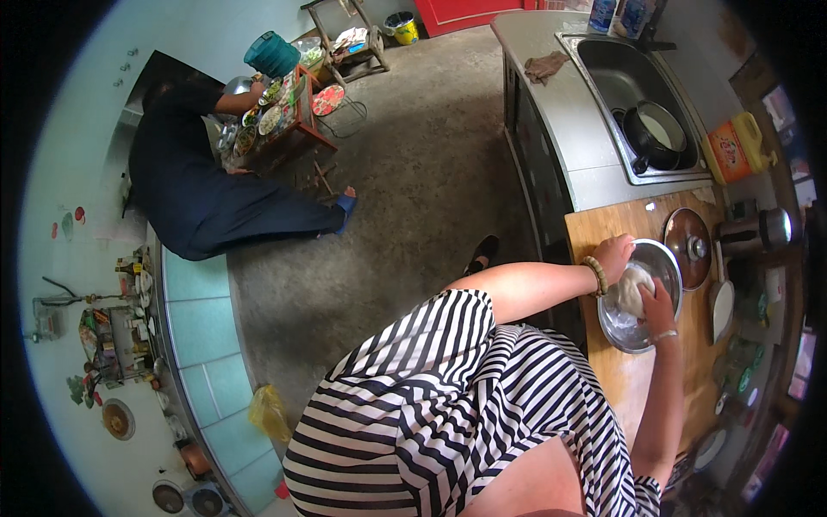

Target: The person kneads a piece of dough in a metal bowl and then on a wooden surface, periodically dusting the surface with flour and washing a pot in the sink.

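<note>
A metal mixing bowl (675,284) stands on a wooden board (620,378) on the counter, with a lump of pale dough (632,292) inside. My left hand (612,256), a beaded bracelet at its wrist, grips the bowl's rim on the left side. Inside the bowl, my right hand (658,309) has its fingers curled on the dough; the fingertips are partly hidden. Whitish residue shows on the bowl's bottom below the dough.
A glass lid (687,249) lies beside the bowl, near a metal flask (756,231). Beyond the board, a dark pot (654,136) sits in the sink (620,64), beside an oil jug (735,150). Across the room, another person (187,174) leans over a table of dishes (303,113).
</note>
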Motion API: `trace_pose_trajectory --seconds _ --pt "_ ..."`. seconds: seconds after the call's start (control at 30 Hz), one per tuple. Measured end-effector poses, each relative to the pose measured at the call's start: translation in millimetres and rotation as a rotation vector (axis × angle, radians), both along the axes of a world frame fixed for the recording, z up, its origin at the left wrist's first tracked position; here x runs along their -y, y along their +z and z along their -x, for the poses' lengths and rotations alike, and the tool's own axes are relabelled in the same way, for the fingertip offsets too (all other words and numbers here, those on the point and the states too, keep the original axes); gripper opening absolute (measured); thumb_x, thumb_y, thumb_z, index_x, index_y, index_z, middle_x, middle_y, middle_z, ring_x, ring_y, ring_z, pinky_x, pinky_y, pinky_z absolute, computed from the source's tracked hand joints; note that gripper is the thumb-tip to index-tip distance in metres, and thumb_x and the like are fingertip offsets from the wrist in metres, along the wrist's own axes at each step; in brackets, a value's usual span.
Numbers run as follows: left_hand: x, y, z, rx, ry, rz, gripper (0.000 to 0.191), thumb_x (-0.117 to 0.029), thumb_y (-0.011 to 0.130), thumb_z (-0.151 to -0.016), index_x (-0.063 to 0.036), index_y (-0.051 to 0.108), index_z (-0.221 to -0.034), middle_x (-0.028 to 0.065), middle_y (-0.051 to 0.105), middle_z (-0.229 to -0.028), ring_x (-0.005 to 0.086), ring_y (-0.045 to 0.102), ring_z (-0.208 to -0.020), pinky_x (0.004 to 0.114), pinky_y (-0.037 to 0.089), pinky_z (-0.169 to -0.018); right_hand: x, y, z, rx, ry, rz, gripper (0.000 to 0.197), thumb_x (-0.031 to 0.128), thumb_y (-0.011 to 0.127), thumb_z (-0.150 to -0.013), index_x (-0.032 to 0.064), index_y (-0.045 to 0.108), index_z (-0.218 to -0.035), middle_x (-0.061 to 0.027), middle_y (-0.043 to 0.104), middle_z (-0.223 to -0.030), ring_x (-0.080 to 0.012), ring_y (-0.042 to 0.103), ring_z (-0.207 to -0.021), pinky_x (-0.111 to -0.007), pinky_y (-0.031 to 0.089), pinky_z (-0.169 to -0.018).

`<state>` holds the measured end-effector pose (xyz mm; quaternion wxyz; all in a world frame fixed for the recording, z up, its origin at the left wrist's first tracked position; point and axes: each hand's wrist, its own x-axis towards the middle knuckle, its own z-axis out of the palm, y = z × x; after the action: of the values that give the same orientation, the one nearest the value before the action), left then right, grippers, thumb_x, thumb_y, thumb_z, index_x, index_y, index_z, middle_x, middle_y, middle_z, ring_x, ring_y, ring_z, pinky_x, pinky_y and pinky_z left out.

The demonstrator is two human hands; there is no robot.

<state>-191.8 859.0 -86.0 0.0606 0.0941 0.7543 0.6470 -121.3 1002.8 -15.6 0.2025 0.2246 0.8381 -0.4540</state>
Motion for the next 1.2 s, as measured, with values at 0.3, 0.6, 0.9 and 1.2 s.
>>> trace_pose_trajectory --seconds 0.3,0.6,0.9,1.2 --pt "-2 1 8 -0.018 -0.108 0.025 0.018 -0.019 0.048 -0.088 -0.002 0.053 -0.086 0.0212 0.058 -0.075 0.0392 0.056 -0.075 0.044 0.044 -0.065 -7 1 -42 -0.521 0.391 -0.69 0.049 0.015 0.06 -0.077 0.0076 0.041 -0.122 -0.0214 0.047 -0.109 -0.0405 0.053 -0.088 -0.044 0.047 -0.073" --pt "8 13 7 -0.043 -0.129 0.021 0.02 -0.02 0.047 -0.088 -0.0024 0.056 -0.091 0.0199 0.06 -0.082 0.0374 0.057 -0.079 0.042 0.045 -0.069 0 -30 -8 -0.085 0.615 -0.727 0.042 0.012 0.065 -0.073 0.0099 0.04 -0.107 -0.0186 0.056 -0.095 -0.0412 0.058 -0.076 -0.048 0.047 -0.063" --pt "5 8 8 -0.035 -0.102 0.075 0.019 -0.02 0.046 -0.088 -0.004 0.056 -0.091 0.0199 0.06 -0.082 0.0378 0.057 -0.079 0.043 0.045 -0.068 11 28 -25 -0.405 0.193 -0.705 0.034 0.011 0.064 -0.076 0.0019 0.045 -0.103 -0.02 0.058 -0.092 -0.0351 0.058 -0.079 -0.045 0.046 -0.067" --pt "4 15 12 -0.093 -0.118 0.071 0.02 -0.021 0.046 -0.088 -0.0029 0.054 -0.086 0.0201 0.059 -0.08 0.0377 0.057 -0.078 0.044 0.044 -0.067 7 -20 16 -0.116 0.533 -0.62 0.019 0.013 0.061 -0.075 0.0057 0.049 -0.087 -0.02 0.061 -0.08 -0.04 0.057 -0.079 -0.047 0.044 -0.067"
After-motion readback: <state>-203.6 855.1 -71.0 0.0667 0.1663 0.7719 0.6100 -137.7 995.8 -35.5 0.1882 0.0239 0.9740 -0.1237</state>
